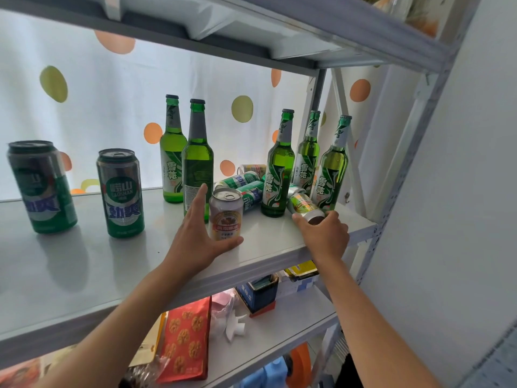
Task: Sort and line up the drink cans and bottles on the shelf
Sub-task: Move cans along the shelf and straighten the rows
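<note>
On the white shelf (84, 275) my left hand (195, 236) cups an upright silver can with a red and gold label (226, 217), thumb in front of its base and fingers behind. My right hand (324, 233) grips the bottom end of a tilted gold and green can (303, 205) near the shelf's right front edge. Two tall green cans (123, 191) (42, 186) stand at the left. Two green bottles (197, 155) (172, 149) stand in the middle, three more (279, 166) (307, 155) (334, 163) at the right. Several green cans (246, 186) lie on their sides between the bottle groups.
A grey shelf board (251, 37) hangs close overhead. The rack's grey upright post (414, 152) stands at the right, next to a white wall. A dotted curtain (112, 93) closes the back. The lower shelf holds a red snack bag (187, 337) and small boxes (260, 295).
</note>
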`<control>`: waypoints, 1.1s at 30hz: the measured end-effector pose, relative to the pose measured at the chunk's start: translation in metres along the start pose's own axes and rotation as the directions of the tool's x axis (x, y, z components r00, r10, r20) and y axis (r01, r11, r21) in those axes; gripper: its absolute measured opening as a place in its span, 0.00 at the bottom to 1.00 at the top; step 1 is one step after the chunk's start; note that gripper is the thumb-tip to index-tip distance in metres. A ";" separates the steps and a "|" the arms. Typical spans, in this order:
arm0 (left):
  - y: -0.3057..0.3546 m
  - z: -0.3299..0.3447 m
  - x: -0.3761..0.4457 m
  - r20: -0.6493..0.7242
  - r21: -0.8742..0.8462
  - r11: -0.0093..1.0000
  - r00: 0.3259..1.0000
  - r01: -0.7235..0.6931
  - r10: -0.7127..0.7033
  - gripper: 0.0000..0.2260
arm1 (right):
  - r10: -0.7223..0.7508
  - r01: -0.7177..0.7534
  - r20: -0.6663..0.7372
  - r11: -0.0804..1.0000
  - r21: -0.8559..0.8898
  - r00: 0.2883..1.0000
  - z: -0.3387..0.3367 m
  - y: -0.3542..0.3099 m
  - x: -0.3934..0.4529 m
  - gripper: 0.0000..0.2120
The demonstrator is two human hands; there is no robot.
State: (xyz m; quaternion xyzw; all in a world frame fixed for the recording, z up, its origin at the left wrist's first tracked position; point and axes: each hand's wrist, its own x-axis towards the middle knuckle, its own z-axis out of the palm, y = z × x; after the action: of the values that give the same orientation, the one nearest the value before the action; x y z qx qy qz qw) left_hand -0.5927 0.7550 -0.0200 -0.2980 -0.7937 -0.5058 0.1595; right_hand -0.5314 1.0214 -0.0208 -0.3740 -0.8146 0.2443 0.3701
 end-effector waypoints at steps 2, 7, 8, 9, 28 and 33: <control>0.003 -0.001 -0.001 -0.005 -0.002 1.000 1.000 -0.019 0.019 0.55 | 0.001 -0.001 0.003 1.000 -0.013 1.000 -0.001 0.000 -0.001 0.37; 0.014 -0.004 -0.001 -0.017 0.005 0.990 0.990 -0.141 0.141 0.52 | -0.049 0.053 -0.079 0.997 0.048 0.996 -0.010 -0.002 0.000 0.33; 0.018 -0.004 0.000 -0.029 0.002 0.988 0.987 -0.156 0.156 0.51 | -0.060 0.067 -0.099 0.996 0.065 0.993 -0.014 -0.003 0.001 0.32; 0.023 -0.003 0.001 -0.038 0.000 0.987 0.986 -0.164 0.163 0.49 | -0.067 0.076 -0.113 0.994 0.079 0.991 -0.018 -0.004 0.001 0.32; 0.052 -0.036 0.016 -0.099 0.096 0.994 0.995 0.043 -0.033 0.14 | -0.268 -0.025 0.227 0.595 0.803 0.936 -0.054 -0.071 -0.023 0.30; 0.044 -0.066 0.007 -0.117 0.088 0.991 0.989 0.104 -0.093 0.12 | -0.321 -0.152 0.364 0.530 0.834 0.874 -0.040 -0.092 -0.037 0.36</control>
State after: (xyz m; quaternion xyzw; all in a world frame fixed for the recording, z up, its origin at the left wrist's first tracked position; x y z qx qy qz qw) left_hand -0.5736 0.7118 0.0436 -0.2215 -0.8200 -0.4913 0.1926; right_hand -0.5228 0.9417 0.0502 -0.0346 -0.6760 0.6709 0.3031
